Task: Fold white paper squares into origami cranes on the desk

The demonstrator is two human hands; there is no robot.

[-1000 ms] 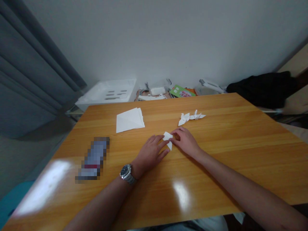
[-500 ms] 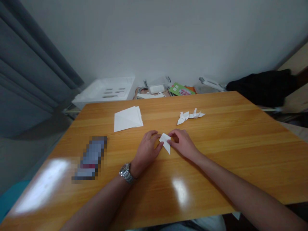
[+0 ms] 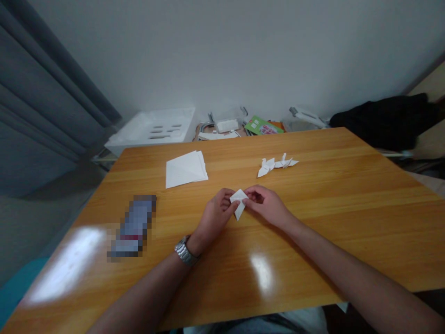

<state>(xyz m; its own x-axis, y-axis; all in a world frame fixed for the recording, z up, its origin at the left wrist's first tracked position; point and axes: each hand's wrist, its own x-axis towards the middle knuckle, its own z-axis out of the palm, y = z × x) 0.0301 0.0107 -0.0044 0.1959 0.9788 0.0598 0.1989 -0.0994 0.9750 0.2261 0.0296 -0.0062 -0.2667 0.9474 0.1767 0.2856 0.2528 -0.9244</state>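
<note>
A small folded white paper [image 3: 239,196], kite-shaped with its long point toward me, is held between both hands over the wooden table [image 3: 313,185]. My left hand [image 3: 218,211] pinches its left side, thumb on top and fingers curled behind. From the right, my right hand [image 3: 267,204] grips the other side, its thumb near the left thumb. A silver watch [image 3: 186,251] is on my left wrist. Beyond my right hand lie two folded paper birds [image 3: 266,167] [image 3: 285,162], side by side. The fingertips behind the paper are partly hidden.
Left of the birds lies a stack of white paper sheets [image 3: 186,170]. A blurred phone [image 3: 135,225] is at the left. Past the far edge are a white foam tray [image 3: 156,130], a green booklet [image 3: 262,125] and black cloth [image 3: 382,121].
The paper has turned slightly, its long point now tilting left rather than right. Both thumbs have come closer together on it, and my left fingers are more curled.
</note>
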